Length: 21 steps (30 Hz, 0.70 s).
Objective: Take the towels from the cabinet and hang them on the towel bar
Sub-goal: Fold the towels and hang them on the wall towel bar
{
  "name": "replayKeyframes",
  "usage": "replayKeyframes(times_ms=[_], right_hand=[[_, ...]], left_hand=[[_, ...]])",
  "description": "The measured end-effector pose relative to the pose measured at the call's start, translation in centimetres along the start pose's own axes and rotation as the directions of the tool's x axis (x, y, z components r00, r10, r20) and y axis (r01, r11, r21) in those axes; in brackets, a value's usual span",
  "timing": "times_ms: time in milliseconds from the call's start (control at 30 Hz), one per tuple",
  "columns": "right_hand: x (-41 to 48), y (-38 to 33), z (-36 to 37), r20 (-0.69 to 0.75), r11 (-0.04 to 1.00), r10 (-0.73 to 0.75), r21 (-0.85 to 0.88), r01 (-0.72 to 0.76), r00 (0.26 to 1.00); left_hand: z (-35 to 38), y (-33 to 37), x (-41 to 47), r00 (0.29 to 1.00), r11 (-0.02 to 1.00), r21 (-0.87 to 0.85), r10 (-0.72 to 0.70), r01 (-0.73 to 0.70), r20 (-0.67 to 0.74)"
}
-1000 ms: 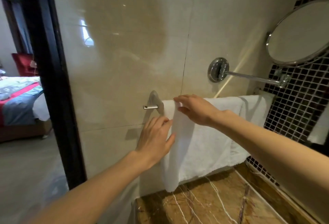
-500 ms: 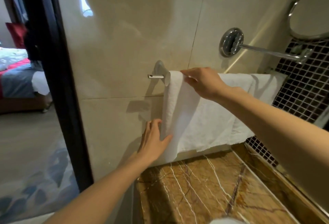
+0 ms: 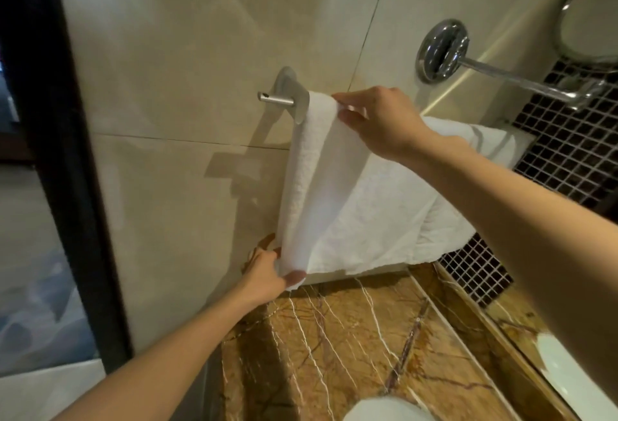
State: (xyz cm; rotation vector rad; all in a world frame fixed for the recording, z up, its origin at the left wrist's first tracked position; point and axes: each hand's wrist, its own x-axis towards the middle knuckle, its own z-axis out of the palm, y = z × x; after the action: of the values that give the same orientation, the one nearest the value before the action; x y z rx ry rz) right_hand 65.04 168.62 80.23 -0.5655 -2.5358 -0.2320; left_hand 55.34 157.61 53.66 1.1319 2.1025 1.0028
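While draped over the towel bar (image 3: 277,100) at frame centre: white towel (image 3: 351,206); right hand (image 3: 378,123) pinching its top fold, left hand (image 3: 267,273) gripping its lower corner.

Chrome towel bar (image 3: 277,100) on the wall (image 3: 200,36), white towel (image 3: 368,213) draped over it.

— How is the white towel (image 3: 351,203) placed?
— It is draped over the chrome towel bar (image 3: 277,99) on the wall, with its left edge curled forward.
— Is it held?
— The top is pinched by the right hand (image 3: 378,119), and the lower left corner by the left hand (image 3: 264,273).
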Motion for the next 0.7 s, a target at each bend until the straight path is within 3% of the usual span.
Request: replayKeyframes(times_ms=[133,467,700], right_hand=[[0.1,0.2,0.0,0.004,1.000,-0.025,0.001,0.025,1.000],[-0.2,-0.1,0.1,0.010,1.000,0.001,-0.022,-0.001,1.000],[0.2,-0.3,-0.5,0.042,0.998,0.059,0.009,-0.060,0.997]], left_hand=[[0.7,-0.6,1.3,1.000,0.995,-0.097,0.002,0.001,0.027],[1.6,-1.7,0.6,0.990,0.944,-0.328,-0.066,0.023,-0.121],[2.1,-3.1,-0.2,0.991,0.939,-0.337,-0.107,0.073,-0.085]])
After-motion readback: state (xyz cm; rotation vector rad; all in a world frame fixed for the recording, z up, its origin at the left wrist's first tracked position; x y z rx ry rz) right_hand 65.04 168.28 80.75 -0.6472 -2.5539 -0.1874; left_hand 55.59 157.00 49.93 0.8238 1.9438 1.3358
